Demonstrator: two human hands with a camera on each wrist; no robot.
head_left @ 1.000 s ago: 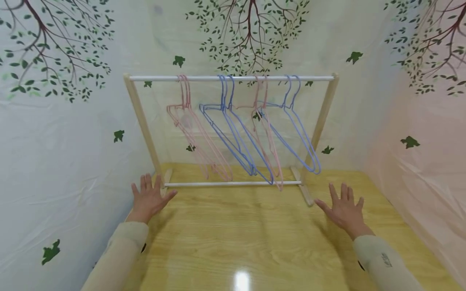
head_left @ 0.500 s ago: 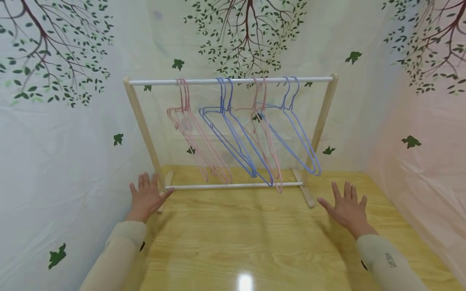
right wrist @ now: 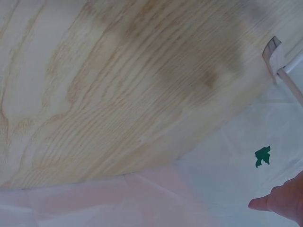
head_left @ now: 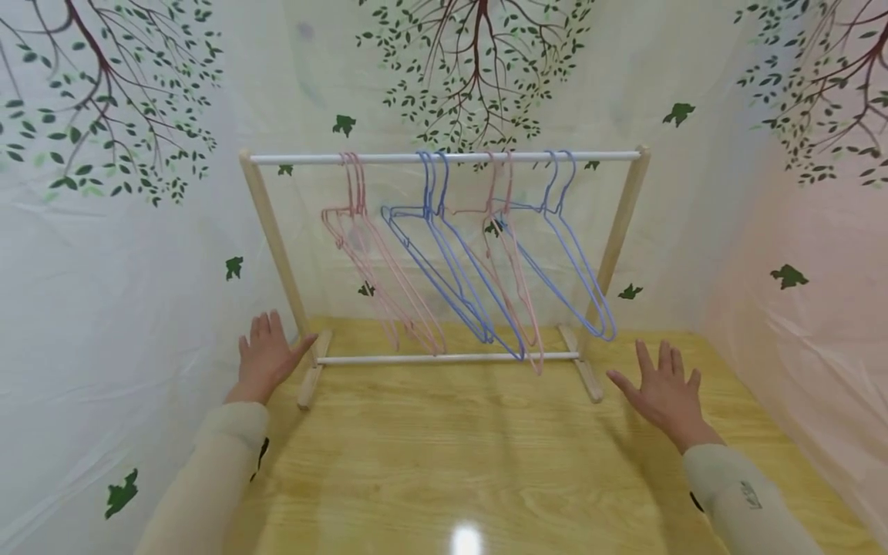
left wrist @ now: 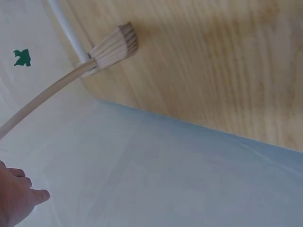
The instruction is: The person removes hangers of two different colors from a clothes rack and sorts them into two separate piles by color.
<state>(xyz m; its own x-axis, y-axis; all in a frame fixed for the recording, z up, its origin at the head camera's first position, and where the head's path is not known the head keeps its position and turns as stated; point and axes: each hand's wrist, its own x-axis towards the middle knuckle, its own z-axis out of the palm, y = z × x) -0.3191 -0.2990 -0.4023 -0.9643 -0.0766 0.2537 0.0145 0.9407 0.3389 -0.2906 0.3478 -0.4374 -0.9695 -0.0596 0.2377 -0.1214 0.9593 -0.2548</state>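
A small garment rack with a white top rail [head_left: 298,159] and pale wooden posts stands in front of me in the head view. Several pink hangers [head_left: 360,185] and blue hangers [head_left: 444,185] hang from it by their hooks. My left hand [head_left: 265,361] is held up near the rack's left post [head_left: 273,239], fingers spread and holding nothing. Over on the right, my right hand [head_left: 664,397] hovers with spread fingers, apart from the right wooden foot [head_left: 590,381]. Each wrist view catches only part of its hand, the left hand [left wrist: 19,194] and the right hand [right wrist: 284,198].
The rack stands on a wood-grain tabletop [head_left: 430,447]. A low white bar [head_left: 388,360] joins its feet. Pale sheeting [head_left: 166,308] printed with branches and leaves encloses the left, back and right sides.
My left hand has moved a little left and up, away from the rack's left foot. The right hand has drifted slightly to the right. The hangers keep their order on the rail.
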